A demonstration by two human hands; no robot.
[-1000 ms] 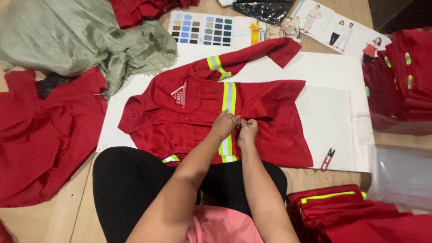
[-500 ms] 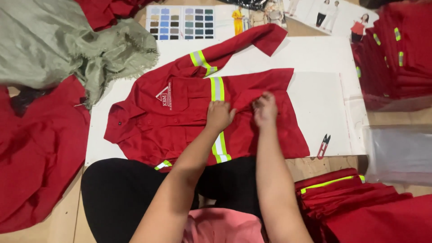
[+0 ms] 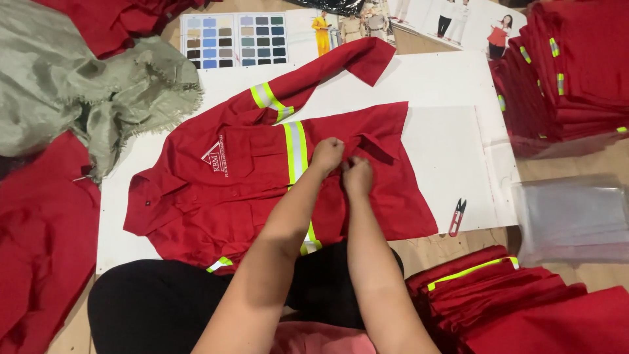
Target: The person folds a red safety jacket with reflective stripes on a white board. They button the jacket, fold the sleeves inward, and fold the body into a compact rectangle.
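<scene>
- The red shirt (image 3: 229,190) with yellow-and-silver reflective stripes lies spread flat on a white board (image 3: 452,85), centre frame.
- The left hand (image 3: 327,155) and right hand (image 3: 358,176) both pinch its fabric mid-frame.

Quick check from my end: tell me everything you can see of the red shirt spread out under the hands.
The red shirt lies flat, front up, on a white board, collar toward the left of the picture. It looks like woven work cloth with yellow-and-silver reflective bands across the chest, sleeve and hem, a white emblem on the chest, and dark buttons. One sleeve stretches up and to the right, cuff folded. The left hand and right hand pinch the cloth at its lower front, which bunches slightly there.
</scene>
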